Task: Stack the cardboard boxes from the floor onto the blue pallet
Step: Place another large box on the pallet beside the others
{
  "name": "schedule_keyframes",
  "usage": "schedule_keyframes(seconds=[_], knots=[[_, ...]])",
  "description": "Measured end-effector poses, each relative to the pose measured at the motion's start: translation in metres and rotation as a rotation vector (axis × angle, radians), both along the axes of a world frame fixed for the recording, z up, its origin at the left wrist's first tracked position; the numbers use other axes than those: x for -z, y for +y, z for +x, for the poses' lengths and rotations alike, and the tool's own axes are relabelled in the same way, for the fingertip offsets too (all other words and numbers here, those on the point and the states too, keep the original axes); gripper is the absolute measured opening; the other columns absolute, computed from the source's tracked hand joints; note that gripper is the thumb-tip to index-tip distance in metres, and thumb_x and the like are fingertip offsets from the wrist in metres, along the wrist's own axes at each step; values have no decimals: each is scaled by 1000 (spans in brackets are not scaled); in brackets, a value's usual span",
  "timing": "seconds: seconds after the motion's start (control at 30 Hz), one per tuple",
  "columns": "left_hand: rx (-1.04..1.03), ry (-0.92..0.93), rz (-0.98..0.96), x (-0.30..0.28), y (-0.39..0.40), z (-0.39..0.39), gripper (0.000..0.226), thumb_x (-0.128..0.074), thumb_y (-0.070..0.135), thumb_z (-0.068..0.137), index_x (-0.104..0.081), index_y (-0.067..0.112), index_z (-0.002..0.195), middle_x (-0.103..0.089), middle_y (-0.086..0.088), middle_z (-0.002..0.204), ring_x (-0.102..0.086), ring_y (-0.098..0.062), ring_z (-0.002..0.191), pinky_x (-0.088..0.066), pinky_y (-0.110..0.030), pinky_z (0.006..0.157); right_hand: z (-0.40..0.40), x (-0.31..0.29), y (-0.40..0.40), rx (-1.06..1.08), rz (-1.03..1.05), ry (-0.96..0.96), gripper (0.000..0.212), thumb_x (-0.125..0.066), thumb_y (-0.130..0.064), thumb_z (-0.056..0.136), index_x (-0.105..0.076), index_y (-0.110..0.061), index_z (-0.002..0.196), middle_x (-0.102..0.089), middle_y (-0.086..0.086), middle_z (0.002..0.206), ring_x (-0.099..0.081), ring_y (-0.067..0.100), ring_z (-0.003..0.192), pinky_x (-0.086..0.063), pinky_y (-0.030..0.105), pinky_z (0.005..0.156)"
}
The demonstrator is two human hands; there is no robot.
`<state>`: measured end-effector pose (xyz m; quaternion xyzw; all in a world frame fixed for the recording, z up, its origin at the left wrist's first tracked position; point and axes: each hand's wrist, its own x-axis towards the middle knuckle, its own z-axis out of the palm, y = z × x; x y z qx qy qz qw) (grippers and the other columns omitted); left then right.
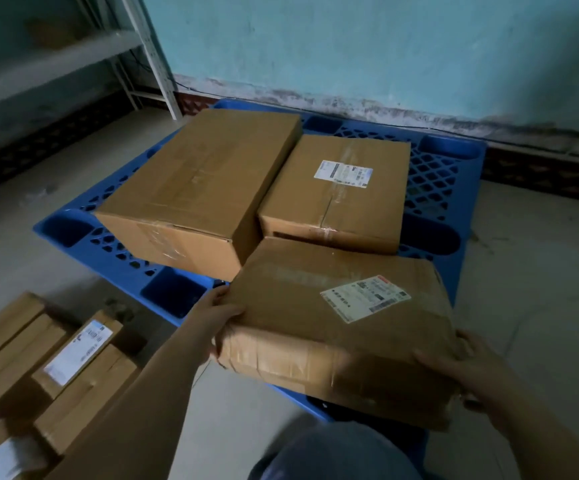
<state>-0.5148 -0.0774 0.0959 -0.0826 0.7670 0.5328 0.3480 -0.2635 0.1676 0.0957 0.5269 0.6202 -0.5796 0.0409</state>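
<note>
Now gripping a flat taped box (pixel 343 327) by both ends, near corner of the blue pallet (pixel 433 181). Left hand (pixel 218 317) clamped on the box's left end, thumb over the top edge, fingers hidden behind that end. Right hand (pixel 468 372) spread flat against the right near corner, fingers wrapped onto the front face. Opposite-end hold likely for balance, since box is wide and its wrapping looks crumpled and soft. Tilted, far edge higher, near edge overhanging the pallet's front; cannot tell if the underside touches the pallet yet.

Already on the pallet: large plain box (pixel 198 188) at its left half, labelled box (pixel 336 188) just beside it to the right, both flat. Held box sits in front of the labelled box, far edge close to it, apparently filling the open near-right spot rather than going on top.

Off the pallet's near-left corner, on the floor (pixel 17 216): cluster of smaller boxes (pixel 56 368), not yet moved. Probably early in the job.
</note>
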Motion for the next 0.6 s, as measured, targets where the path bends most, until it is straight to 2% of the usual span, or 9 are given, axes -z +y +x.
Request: schedule_keyframes(seconds=[0.07,0.1,0.17,0.23,0.33,0.47,0.53,0.6], knots=[[20,-14,-6,15,4,-7,73,-64,9,79,-31,29,140,-37,-3,136,-42,-36,117,-42,-63,91,-3,15,-10,-98,37,-11,133,-89,-41,32,-21,-21,144,-38,11,142,-42,31,122,-41,38,91],[10,-1,-9,22,5,-9,75,-65,9,79,-29,29,141,-39,-2,133,-46,-32,107,-46,-56,88,-5,23,-14,-169,84,-30,143,-91,-46,25,-16,-21,145,-36,10,143,-39,30,126,-39,39,99],[-16,30,-1,34,9,-13,75,-66,10,78,-31,28,141,-44,3,116,-47,-21,82,-46,-41,72,-12,37,-21,-306,200,-95,161,-85,-60,12,-6,-20,147,-32,9,146,-33,27,131,-30,33,107],[-23,40,-9,44,12,-15,74,-68,12,76,-33,29,139,-42,4,110,-45,-16,77,-43,-36,68,-18,47,-27,-346,269,-176,170,-77,-71,8,8,-20,146,-22,8,150,-28,26,135,-25,33,109],[-37,96,-30,56,13,-18,74,-69,11,75,-34,28,138,-41,0,122,-47,-17,86,-45,-32,69,-22,61,-37,-292,275,-232,174,-78,-68,10,24,-21,142,-8,10,152,-25,31,135,-29,41,109],[47,125,-66,63,11,-26,77,-70,16,74,-31,29,139,-37,-1,130,-46,-27,112,-47,-41,92,-27,73,-36,-327,311,-265,173,-74,-70,11,29,-19,140,2,10,155,-14,30,141,-21,42,114],[74,128,-61,63,11,-32,75,-70,17,75,-33,28,139,-38,0,128,-46,-26,113,-46,-45,97,-33,72,-36,-304,318,-268,172,-80,-64,16,29,-19,140,4,10,155,-13,30,140,-21,42,113],[57,113,-32,61,10,-39,70,-69,18,77,-35,29,138,-39,1,124,-50,-21,100,-50,-40,88,-38,71,-37,-281,340,-269,170,-86,-56,22,32,-17,138,6,12,154,-16,32,139,-25,43,111]])
